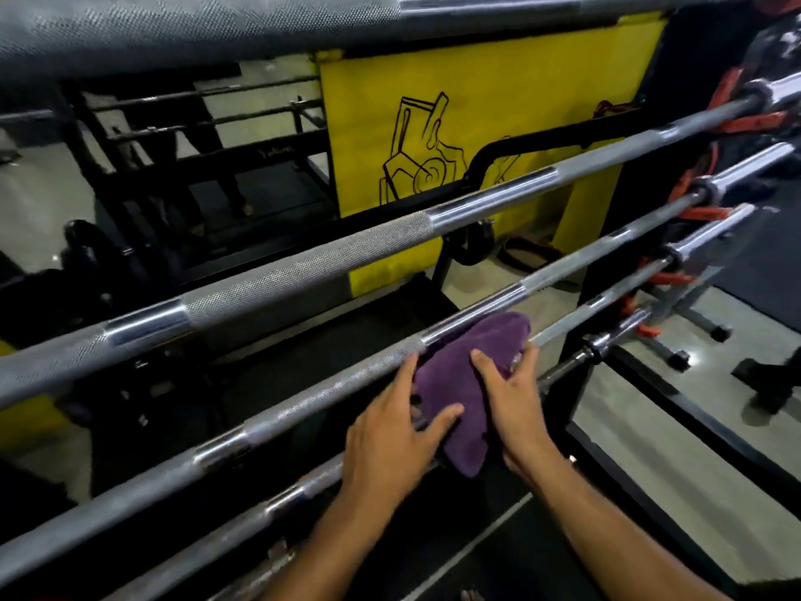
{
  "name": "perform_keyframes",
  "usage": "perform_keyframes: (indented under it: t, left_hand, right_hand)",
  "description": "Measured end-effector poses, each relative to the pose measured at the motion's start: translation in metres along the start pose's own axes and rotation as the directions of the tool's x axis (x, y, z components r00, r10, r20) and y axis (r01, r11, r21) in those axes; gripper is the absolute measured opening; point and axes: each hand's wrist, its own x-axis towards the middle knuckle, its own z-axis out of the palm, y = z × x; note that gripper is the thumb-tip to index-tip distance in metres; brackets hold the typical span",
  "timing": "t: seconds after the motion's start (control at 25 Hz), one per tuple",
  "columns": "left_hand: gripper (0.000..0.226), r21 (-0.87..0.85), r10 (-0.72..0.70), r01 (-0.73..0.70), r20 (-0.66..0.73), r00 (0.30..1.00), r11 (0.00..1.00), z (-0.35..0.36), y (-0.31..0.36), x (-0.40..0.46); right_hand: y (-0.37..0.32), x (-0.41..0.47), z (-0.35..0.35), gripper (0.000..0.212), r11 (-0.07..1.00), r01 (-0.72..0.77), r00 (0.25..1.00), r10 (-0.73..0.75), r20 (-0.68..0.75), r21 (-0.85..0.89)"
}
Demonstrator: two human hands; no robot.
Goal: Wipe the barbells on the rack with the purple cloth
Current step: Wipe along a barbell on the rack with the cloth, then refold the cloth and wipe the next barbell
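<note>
Both hands on purple cloth (459, 383), draped over barbell (303, 401) w/ another just beyond, ~5 o'clock in view. Left hand (390, 440) fingers spread flat; right hand (516, 396) fingers curled, gripping cloth edge.

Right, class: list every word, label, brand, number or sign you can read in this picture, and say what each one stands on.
No text can be read here.
Yellow panel: a black line drawing only, no words or numbers.
Black frame behind the barbells: a faint pale mark, too small and blurred to read.
Barbells and purple cloth: no marking visible.
</note>
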Motion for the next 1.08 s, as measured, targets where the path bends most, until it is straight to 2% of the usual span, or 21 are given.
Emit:
perform_keyframes:
  t: [0.04,0.12,0.16,0.24,0.28,0.32,0.36,0.4,0.44,0.48,0.52,0.56,0.6,0.72,0.84,1.0,1.08]
  left_hand:
    - [0.074,-0.090,-0.049,0.046,-0.030,0.998,0.995,0.006,0.000,0.002]
    - [0.044,-0.229,-0.070,0.059,-0.041,0.997,0.972,0.019,0.006,0.005]
    - [0.031,-0.258,-0.042,0.035,-0.022,0.999,0.965,0.025,0.012,0.005]
    - [0.021,-0.260,0.033,-0.034,-0.009,0.999,0.965,0.036,0.026,0.001]
    - [0.020,-0.255,0.046,-0.049,-0.015,0.999,0.966,0.041,0.033,-0.004]
    - [0.021,-0.232,0.054,-0.057,-0.023,0.998,0.971,0.046,0.038,-0.009]
    - [0.022,-0.187,0.064,-0.069,-0.033,0.997,0.980,0.052,0.040,-0.014]
    - [0.022,-0.128,0.062,-0.066,-0.035,0.997,0.990,0.058,0.043,-0.021]
    - [0.020,-0.086,0.050,-0.052,-0.021,0.998,0.995,0.065,0.045,-0.030]
    - [0.020,-0.075,0.018,-0.017,0.005,1.000,0.997,0.070,0.047,-0.040]
    - [0.021,-0.083,-0.035,0.037,0.033,0.999,0.996,0.075,0.046,-0.051]
    - [0.022,-0.089,-0.098,0.102,0.043,0.994,0.991,0.079,0.044,-0.065]
    - [0.026,-0.101,-0.162,0.163,0.022,0.987,0.981,0.083,0.039,-0.080]
    - [0.052,-0.137,-0.334,0.317,-0.125,0.934,0.938,0.091,0.015,-0.136]
    - [0.062,-0.115,-0.515,0.503,-0.238,0.823,0.857,0.106,-0.013,-0.223]
    - [0.053,-0.197,-0.784,0.763,-0.248,0.569,0.616,0.161,-0.010,-0.381]
    - [0.045,-0.293,-0.881,0.838,-0.268,0.391,0.461,0.198,0.018,-0.458]
  right_hand:
    - [-0.003,-0.003,-0.010,0.049,1.000,0.021,0.999,-0.021,0.046,-0.003]
    - [-0.009,0.000,-0.037,0.065,0.994,0.061,0.987,-0.047,0.153,-0.090]
    - [-0.012,0.003,-0.051,0.071,0.983,0.083,0.978,-0.049,0.203,-0.162]
    - [-0.017,0.015,-0.083,0.076,0.953,0.084,0.975,-0.019,0.220,-0.293]
    - [-0.018,0.022,-0.099,0.078,0.906,0.130,0.978,-0.050,0.202,-0.404]
    - [-0.019,0.027,-0.113,0.081,0.822,0.236,0.966,-0.139,0.220,-0.519]
    - [-0.014,0.034,-0.123,0.083,0.721,0.387,0.916,-0.228,0.331,-0.574]
    - [-0.008,0.040,-0.129,0.083,0.624,0.546,0.815,-0.240,0.528,-0.559]
    - [0.002,0.043,-0.129,0.081,0.563,0.662,0.671,-0.149,0.726,-0.496]
    - [0.015,0.043,-0.125,0.075,0.545,0.717,0.511,0.012,0.860,-0.434]
    - [0.028,0.042,-0.118,0.062,0.564,0.730,0.367,0.153,0.918,-0.386]
    - [0.041,0.038,-0.111,0.048,0.580,0.740,0.253,0.229,0.940,-0.341]
    - [0.054,0.033,-0.105,0.037,0.595,0.747,0.169,0.259,0.951,-0.295]
    - [0.078,0.006,-0.087,0.026,0.589,0.785,0.030,0.269,0.963,-0.190]
    - [0.094,-0.038,-0.083,0.028,0.555,0.831,-0.116,0.255,0.960,-0.047]
    - [0.115,-0.098,-0.092,0.025,0.515,0.852,-0.294,0.323,0.900,0.093]
    - [0.129,-0.130,-0.099,0.028,0.506,0.850,-0.368,0.365,0.855,0.149]
